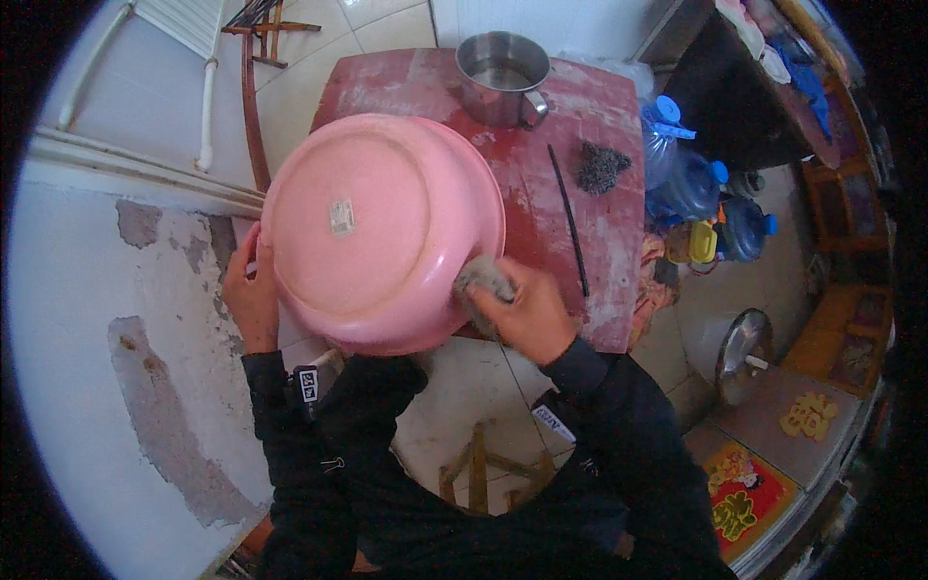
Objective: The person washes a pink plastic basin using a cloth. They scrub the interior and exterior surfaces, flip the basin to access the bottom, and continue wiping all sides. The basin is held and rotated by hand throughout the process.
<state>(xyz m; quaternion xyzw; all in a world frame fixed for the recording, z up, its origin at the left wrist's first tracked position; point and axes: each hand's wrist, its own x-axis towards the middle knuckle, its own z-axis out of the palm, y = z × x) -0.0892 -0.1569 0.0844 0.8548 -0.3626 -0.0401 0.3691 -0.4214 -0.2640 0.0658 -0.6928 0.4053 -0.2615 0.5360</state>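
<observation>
A large pink plastic basin [372, 217] is held upside down over a worn red table [599, 222], its underside facing me with a small label on it. My left hand [249, 290] grips the basin's left rim. My right hand [527, 309] presses a grey scouring pad [480, 278] against the basin's lower right edge. Both forearms wear dark sleeves.
On the table stand a steel pot with a handle [503, 75], a dark thin stick [568, 217] and a second grey scouring wad [601, 166]. Blue water jugs [691, 179] crowd the floor at right. A wooden stool [478, 469] sits below me. A patchy wall runs along the left.
</observation>
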